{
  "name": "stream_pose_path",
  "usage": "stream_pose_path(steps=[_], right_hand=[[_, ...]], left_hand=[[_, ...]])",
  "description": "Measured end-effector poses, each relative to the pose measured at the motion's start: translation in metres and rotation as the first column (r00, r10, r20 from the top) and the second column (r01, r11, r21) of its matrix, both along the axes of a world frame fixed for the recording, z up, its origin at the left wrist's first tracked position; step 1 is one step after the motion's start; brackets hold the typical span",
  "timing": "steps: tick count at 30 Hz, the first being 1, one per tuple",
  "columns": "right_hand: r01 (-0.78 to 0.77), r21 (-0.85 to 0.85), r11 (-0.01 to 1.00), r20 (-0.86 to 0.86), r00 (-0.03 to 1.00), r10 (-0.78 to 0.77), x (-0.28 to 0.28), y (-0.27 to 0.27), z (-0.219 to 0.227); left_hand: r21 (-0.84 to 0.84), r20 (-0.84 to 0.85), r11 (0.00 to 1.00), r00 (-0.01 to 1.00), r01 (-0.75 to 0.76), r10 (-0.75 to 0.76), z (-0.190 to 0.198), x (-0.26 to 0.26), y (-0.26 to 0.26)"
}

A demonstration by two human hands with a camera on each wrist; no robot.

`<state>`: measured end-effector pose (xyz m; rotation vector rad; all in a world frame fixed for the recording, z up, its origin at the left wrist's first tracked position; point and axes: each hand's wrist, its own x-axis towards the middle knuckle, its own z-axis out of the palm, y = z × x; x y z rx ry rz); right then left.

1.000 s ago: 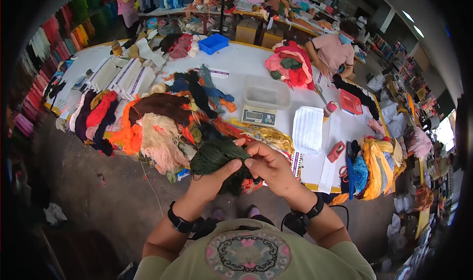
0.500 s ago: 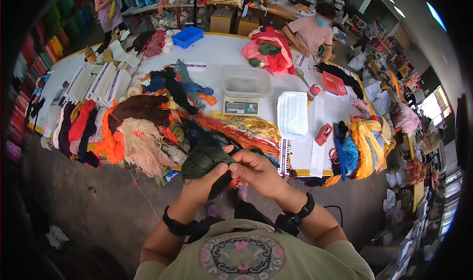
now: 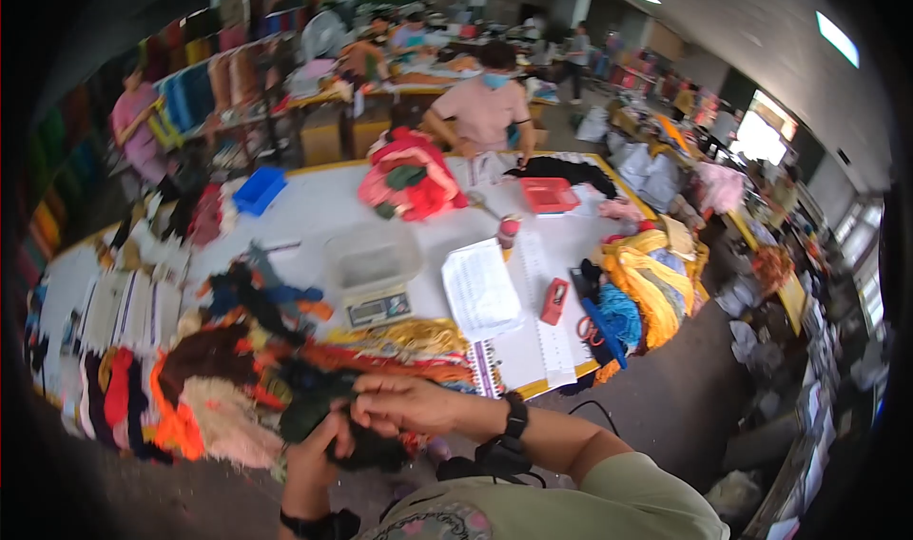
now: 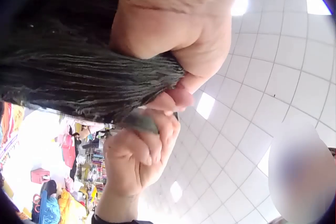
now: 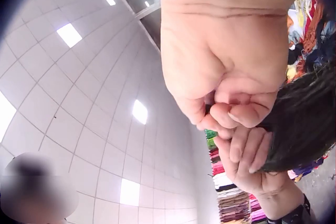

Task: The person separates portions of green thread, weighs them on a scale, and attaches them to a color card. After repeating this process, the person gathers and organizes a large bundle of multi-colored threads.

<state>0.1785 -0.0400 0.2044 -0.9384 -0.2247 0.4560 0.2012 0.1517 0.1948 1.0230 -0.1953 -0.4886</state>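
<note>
A dark green skein of thread (image 3: 314,397) is held in front of the body at the table's near edge. My left hand (image 3: 319,454) grips its gathered end; in the left wrist view the strands (image 4: 89,77) fan out from between the left thumb and fingers. Close beside it, touching or nearly so, my right hand (image 3: 404,405) has its fingers curled in and pinches at the skein's end. In the right wrist view the right hand (image 5: 226,66) covers what its fingertips hold, and the dark strands (image 5: 302,124) hang beyond.
Coloured skeins (image 3: 223,416) lie along the near edge. Behind are a scale (image 3: 378,307) with a clear tub (image 3: 373,258), paper sheets (image 3: 482,288), a red stapler-like object (image 3: 555,300), scissors (image 3: 590,331) and a blue tray (image 3: 259,191). A masked person (image 3: 485,112) works across the table.
The head view has swung, so the table and both hands appear lower and further left. The hands stay close together at the green skein's end.
</note>
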Motion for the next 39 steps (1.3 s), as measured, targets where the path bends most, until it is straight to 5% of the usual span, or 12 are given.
stream_pose_path(steps=[4,7,10,15,24,26,27,30,33,35,37,39], right_hand=[[-0.276,0.108,0.955,-0.060,0.957,0.283,0.003,-0.044,-0.004],[0.187,-0.225,0.956,0.048,0.982,-0.181,0.003,-0.114,-0.035],[0.465,0.059,0.884,-0.228,0.868,-0.441,-0.005,-0.204,-0.038],[0.845,-0.151,0.513,-0.269,0.465,-0.844,-0.030,-0.307,-0.041],[0.929,-0.315,0.194,-0.143,0.155,-0.977,-0.044,-0.454,-0.068],[0.843,-0.441,0.310,-0.148,0.272,-0.951,-0.024,-0.416,-0.076],[0.797,-0.459,0.394,-0.119,0.384,-0.916,-0.013,-0.392,-0.073],[0.718,-0.393,0.574,0.003,0.626,-0.780,0.026,-0.315,-0.030],[0.737,-0.298,0.607,0.272,0.675,-0.686,0.063,-0.286,0.030],[0.755,-0.154,0.637,0.412,0.635,-0.653,0.086,-0.270,0.076],[0.725,-0.094,0.682,0.503,0.626,-0.596,0.108,-0.271,0.109],[0.721,-0.068,0.689,0.610,0.577,-0.543,0.135,-0.270,0.133]], left_hand=[[-0.123,-0.055,0.964,0.968,0.238,-0.246,-0.025,0.016,0.051],[-0.261,-0.190,0.933,0.961,-0.248,0.202,-0.042,0.037,0.124],[-0.412,-0.259,0.816,0.911,-0.406,0.322,-0.003,0.040,0.185],[-0.404,-0.176,0.782,0.879,-0.475,0.443,-0.021,0.050,0.334],[-0.113,-0.112,0.280,0.293,-0.953,0.950,-0.049,0.027,0.553],[0.112,0.161,0.217,0.233,-0.970,0.959,-0.078,0.022,0.557],[0.221,0.114,0.077,0.104,-0.972,0.988,-0.026,0.020,0.429],[-0.305,0.008,0.583,0.611,-0.753,0.792,-0.032,0.018,0.386],[-0.510,0.096,0.727,0.810,-0.460,0.579,0.021,0.011,0.268],[-0.351,0.142,0.681,0.683,-0.642,0.717,0.008,0.012,0.248],[-0.080,0.097,0.386,0.378,-0.919,0.921,0.016,0.015,0.199],[0.001,0.219,0.392,0.383,-0.920,0.898,0.009,0.011,0.174]])
